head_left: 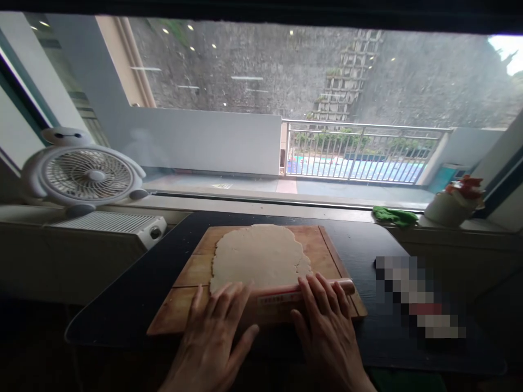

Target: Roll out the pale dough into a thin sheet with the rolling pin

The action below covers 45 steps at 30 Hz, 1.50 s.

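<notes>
A wooden rolling pin [278, 295] with a printed label lies crosswise over the near edge of a pale, flattened sheet of dough [261, 253]. The dough has a ragged outline and small cracks near its right edge. Beneath it is a wooden board [327, 261]. My left hand [216, 332] rests palm down on the pin's left part, fingers stretched out and hiding that end. Toward the right end, my right hand [327, 316] lies over the pin with its fingers spread. Both thumbs stick out on the near side, apart from the pin.
The board stands on a dark table [134, 305]. A blurred-out item [420, 299] lies at its right. Beyond are a white fan [96, 175] on the left, a green cloth [394, 216] and a pale pot [447, 208] on the sill, below a large window.
</notes>
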Motion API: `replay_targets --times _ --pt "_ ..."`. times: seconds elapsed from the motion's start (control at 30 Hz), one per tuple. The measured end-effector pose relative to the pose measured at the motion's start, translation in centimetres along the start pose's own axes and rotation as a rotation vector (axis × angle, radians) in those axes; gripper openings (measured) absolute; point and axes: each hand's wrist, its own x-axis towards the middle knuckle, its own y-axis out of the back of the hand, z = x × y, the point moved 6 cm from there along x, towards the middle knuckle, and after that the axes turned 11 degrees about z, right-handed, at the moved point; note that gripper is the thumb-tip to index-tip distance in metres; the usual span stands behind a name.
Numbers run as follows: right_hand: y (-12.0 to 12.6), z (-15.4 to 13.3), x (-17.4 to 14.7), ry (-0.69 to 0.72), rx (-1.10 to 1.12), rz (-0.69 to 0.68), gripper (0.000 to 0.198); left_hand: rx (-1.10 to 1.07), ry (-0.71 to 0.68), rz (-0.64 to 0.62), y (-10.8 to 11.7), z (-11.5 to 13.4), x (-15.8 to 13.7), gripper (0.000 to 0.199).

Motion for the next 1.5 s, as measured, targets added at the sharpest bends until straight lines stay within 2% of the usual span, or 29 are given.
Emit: replay_targets --times 0.1,0.27,0.33,0.4,0.53,0.6,0.77,0.83,0.97,1.07,1.17,1.23,1.3,1.4,1.5 --pt "0.6 -0.1 -1.1 0.004 0.003 -0.005 0.054 0.002 -0.001 0.003 0.5 0.4 -0.9 0.067" --pt "-1.5 0.4 2.7 -0.08 -0.026 -0.017 0.046 0.016 0.066 0.033 -0.7 -0.9 2.7 0.058" --pt "-1.8 0.4 3.5 -0.094 -0.036 -0.008 0.044 0.014 0.068 0.039 -0.8 -1.1 3.2 0.056" --pt "-1.3 0.3 2.6 -0.072 -0.04 -0.006 0.045 0.006 0.036 0.025 -0.6 -0.7 2.2 0.058" --pt "0.5 -0.2 -1.1 0.033 -0.043 -0.029 0.055 -0.002 -0.01 0.002 0.5 0.5 -1.1 0.066" --pt "0.6 0.0 -1.4 0.053 -0.041 -0.044 0.057 -0.006 0.005 -0.002 0.6 0.6 -1.2 0.067" --pt "-2.0 0.9 3.2 -0.034 -0.041 -0.082 0.047 -0.004 0.074 0.015 -0.9 -0.9 2.9 0.056" --pt "-2.3 1.0 4.3 -0.05 -0.045 -0.073 0.046 -0.002 0.071 0.032 -1.0 -1.2 3.6 0.055" --pt "-0.9 0.4 1.6 -0.001 -0.034 -0.039 0.049 -0.015 -0.011 0.021 0.0 0.0 0.8 0.061" --pt "0.4 0.6 -0.3 0.061 -0.021 -0.027 0.054 -0.032 -0.018 -0.006 0.6 0.6 -0.6 0.065" --pt "0.6 2.1 0.8 0.087 0.004 -0.054 0.045 -0.051 0.049 -0.026 -0.4 0.0 1.9 0.058" --pt "0.5 3.7 2.1 0.09 0.023 -0.102 0.036 -0.065 0.105 -0.06 -1.9 -0.6 5.1 0.05" --pt "1.1 5.5 2.5 0.085 0.023 -0.142 0.029 -0.111 0.096 -0.135 -3.9 -0.2 8.5 0.047" --pt "3.2 8.4 0.6 0.042 -0.03 -0.116 0.027 -0.206 -0.027 -0.249 -6.6 2.9 13.0 0.048" --pt "5.2 10.8 -2.8 -0.027 -0.038 -0.104 0.035 -0.236 -0.082 -0.313 -8.8 6.5 16.7 0.051"
